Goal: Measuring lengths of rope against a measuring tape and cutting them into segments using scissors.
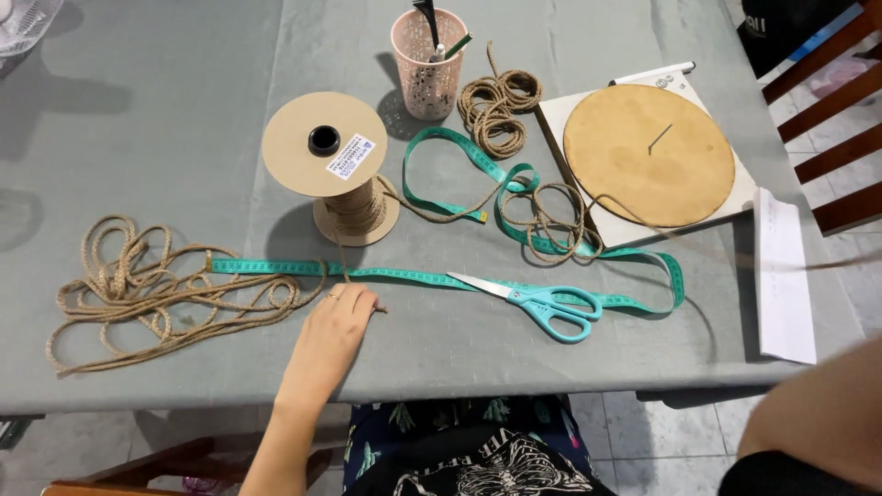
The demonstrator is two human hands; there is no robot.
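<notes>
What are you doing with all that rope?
A person's left hand pins a rope against a green tape measure laid along the grey table. The rope runs up to a cardboard spool. The right arm is stretched out to the side, its hand out of view. Teal scissors lie shut on the tape, and a round board sits further back.
</notes>
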